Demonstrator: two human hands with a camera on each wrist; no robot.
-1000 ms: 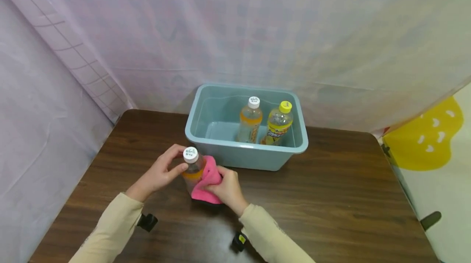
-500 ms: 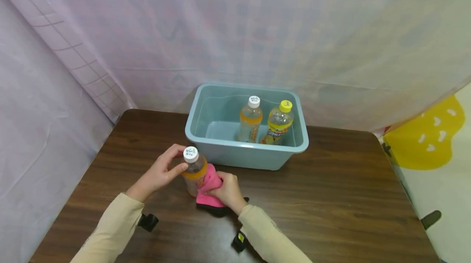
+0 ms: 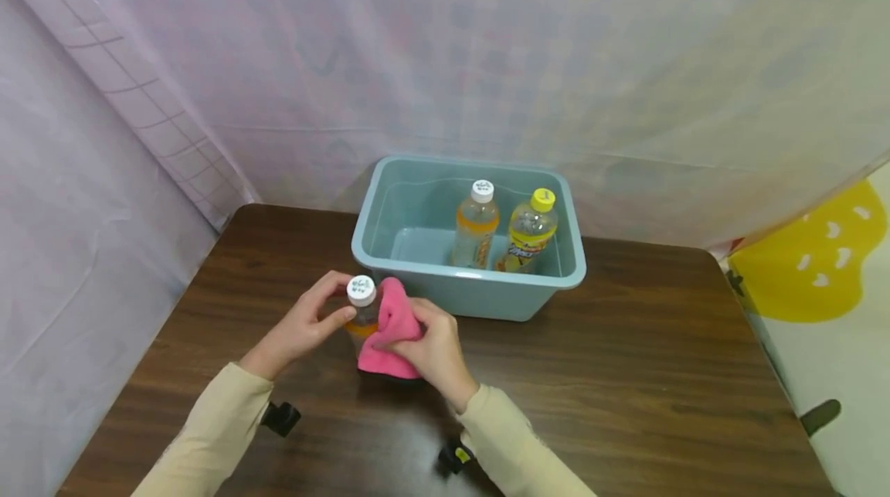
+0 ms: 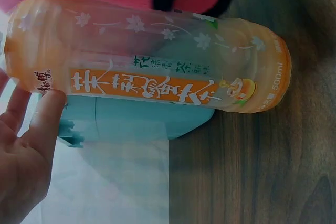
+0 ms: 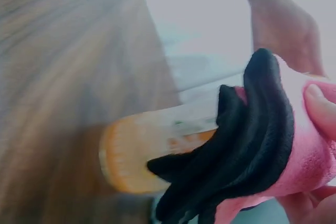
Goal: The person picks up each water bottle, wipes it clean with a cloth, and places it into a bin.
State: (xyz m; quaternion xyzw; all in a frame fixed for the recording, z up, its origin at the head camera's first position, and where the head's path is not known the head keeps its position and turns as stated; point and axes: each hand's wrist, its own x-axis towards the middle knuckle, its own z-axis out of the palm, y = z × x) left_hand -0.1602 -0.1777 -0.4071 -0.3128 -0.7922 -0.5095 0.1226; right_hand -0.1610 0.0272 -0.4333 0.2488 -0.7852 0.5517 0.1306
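A clear plastic drink bottle (image 3: 361,329) with a white cap and an orange label stands on the table, left of centre in the head view. My left hand (image 3: 306,325) holds it just below the cap, thumb on the near side and fingers behind. In the left wrist view the orange label (image 4: 142,85) with white lettering shows. My right hand (image 3: 439,348) grips a pink cloth (image 3: 396,331) against the bottle's right side. Black edging (image 5: 247,135) of the cloth hangs in folds over the bottle in the right wrist view.
Behind the hands a blue-green plastic tub (image 3: 466,292) stands on the brown wooden table (image 3: 647,350). In it are a white-capped bottle (image 3: 476,230) and a yellow-capped bottle (image 3: 531,234), both upright. A pale curtain (image 3: 445,56) hangs behind the table.
My right hand slid the cloth down and right along the bottle, then back up, so it now covers more of the label. The left hand and bottle stay in place.
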